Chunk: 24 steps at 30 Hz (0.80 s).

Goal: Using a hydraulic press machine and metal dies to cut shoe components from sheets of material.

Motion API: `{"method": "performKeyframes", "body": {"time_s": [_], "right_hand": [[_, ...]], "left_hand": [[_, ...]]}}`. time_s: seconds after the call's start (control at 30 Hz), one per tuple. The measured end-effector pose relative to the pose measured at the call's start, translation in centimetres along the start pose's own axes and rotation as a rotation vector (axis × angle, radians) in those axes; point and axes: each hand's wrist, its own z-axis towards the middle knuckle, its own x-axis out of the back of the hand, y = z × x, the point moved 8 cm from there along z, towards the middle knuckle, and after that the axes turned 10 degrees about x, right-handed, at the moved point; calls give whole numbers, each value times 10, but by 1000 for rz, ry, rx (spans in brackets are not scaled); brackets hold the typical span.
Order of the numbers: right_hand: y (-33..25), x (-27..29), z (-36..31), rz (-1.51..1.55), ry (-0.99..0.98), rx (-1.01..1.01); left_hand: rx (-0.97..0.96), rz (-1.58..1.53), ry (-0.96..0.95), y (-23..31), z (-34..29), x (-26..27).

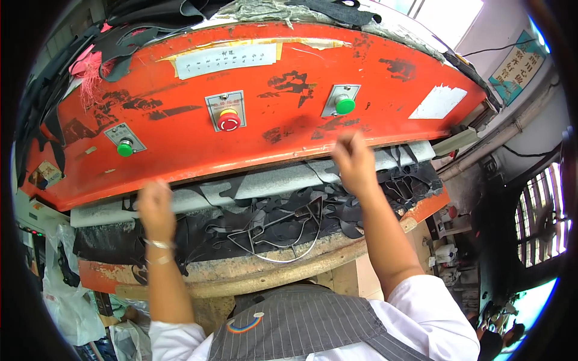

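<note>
Reaching toward the red press (313,66), left hand (156,207) and right hand (356,165) are blurred, finger opening and hold unclear; in open room between forearms (167,283), the metal die (282,260) lies near the bed's front edge (241,280), lengthwise left-right, curve facing the apron (295,319).

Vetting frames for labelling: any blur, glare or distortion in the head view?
Head view: left fingers and right fingers smeared, likely motion; upper-right window blown out; red machine panel looks bowed by the fisheye, frame corners black; red button fairly sharp.
</note>
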Motion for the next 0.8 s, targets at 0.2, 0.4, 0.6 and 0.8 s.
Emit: {"method": "performKeyframes", "body": {"time_s": [0.2,0.4,0.6,0.8], "right_hand": [[10,-28,-182,-103,-948,113],[-3,-24,-221,-354,-773,275],[5,-22,-204,-310,-759,324],[26,-37,-87,-33,-751,113]], "left_hand": [[74,29,-654,17,-196,-52],[12,262,-481,29,-223,-57],[56,343,-495,21,-217,-62],[119,607,-871,67,-146,-111]]}}
